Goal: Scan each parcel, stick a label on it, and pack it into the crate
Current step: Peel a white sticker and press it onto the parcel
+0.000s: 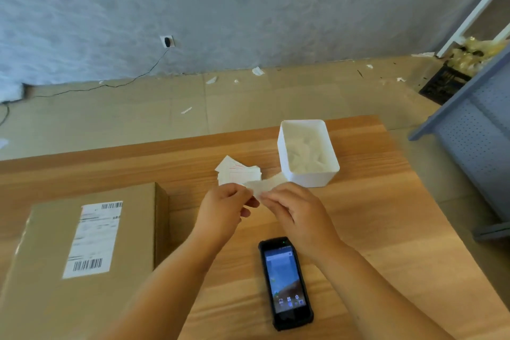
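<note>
A brown cardboard parcel (pixel 82 262) lies at the left of the wooden table (pixel 386 229), a white shipping slip with barcodes on its top. Over the table's middle, my left hand (pixel 225 208) and my right hand (pixel 296 211) both pinch one small white label (pixel 258 188) between their fingertips. Just behind them lies a loose pile of white labels (pixel 237 172). A black handheld scanner (pixel 285 283) rests face up, screen lit, near the front edge below my right wrist. No crate that I can identify for packing is in view.
A white plastic bin (pixel 309 152) holding crumpled white paper scraps stands behind my right hand. A blue perforated metal rack (pixel 474 124) is at the right, a black crate (pixel 444 83) with yellowish plastic behind it. Paper scraps and a cable lie on the floor.
</note>
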A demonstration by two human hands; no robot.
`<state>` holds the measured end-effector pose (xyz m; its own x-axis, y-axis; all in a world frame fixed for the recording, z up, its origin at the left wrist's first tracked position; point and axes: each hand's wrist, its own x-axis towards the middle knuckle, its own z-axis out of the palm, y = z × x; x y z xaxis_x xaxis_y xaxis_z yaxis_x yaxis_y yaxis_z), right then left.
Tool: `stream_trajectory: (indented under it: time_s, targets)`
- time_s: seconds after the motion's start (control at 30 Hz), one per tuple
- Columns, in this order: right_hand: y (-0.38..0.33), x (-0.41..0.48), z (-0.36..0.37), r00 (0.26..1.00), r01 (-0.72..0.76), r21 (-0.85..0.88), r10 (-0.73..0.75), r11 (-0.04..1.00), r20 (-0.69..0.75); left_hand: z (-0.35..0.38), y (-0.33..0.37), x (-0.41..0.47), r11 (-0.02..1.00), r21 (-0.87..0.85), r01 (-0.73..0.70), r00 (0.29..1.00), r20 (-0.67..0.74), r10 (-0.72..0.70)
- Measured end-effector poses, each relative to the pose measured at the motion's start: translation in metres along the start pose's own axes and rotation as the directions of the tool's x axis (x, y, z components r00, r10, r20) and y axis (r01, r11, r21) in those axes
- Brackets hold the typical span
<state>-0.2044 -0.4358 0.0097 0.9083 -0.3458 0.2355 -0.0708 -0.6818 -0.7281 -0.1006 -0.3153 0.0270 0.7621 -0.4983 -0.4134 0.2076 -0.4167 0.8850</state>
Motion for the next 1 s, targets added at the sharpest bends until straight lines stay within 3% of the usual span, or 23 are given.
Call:
stream_trajectory:
  time_s: [0.17,0.27,0.37,0.47,0.6,0.77,1.0]
  targets:
    - [-0.026,-0.007,0.041,0.975,-0.145,0.127,0.12,0.981,0.187,-0.051,-0.033,-0.023,1.0,0.02,-0.018,0.992,-0.123,0.02]
    - [-0.043,-0.011,0.063,0.95,-0.241,0.158,0.199,0.958,0.24,-0.088,-0.057,-0.037,0.998,-0.067,0.004,0.985,-0.17,-0.015]
    - [-0.06,-0.013,0.087,0.936,-0.299,0.127,0.265,0.946,0.231,-0.123,-0.076,-0.052,0.981,-0.195,-0.001,0.988,-0.15,-0.029]
    - [-0.078,-0.014,0.109,0.91,-0.362,0.125,0.321,0.924,0.262,-0.153,-0.091,-0.065,0.979,-0.201,-0.012,0.992,-0.127,-0.014]
    - [-0.1,-0.016,0.137,0.859,-0.501,0.29,0.427,0.815,0.284,-0.186,-0.106,-0.078,0.978,-0.21,-0.019,0.994,-0.106,-0.003]
    - [-0.124,-0.022,0.164,0.856,-0.517,0.408,0.456,0.752,0.244,-0.219,-0.127,-0.089,0.987,-0.157,-0.024,0.99,-0.138,0.002]
    - [-0.145,-0.034,0.192,0.876,-0.481,0.397,0.442,0.781,0.191,-0.244,-0.157,-0.097,1.0,-0.021,0.024,0.97,-0.242,-0.028]
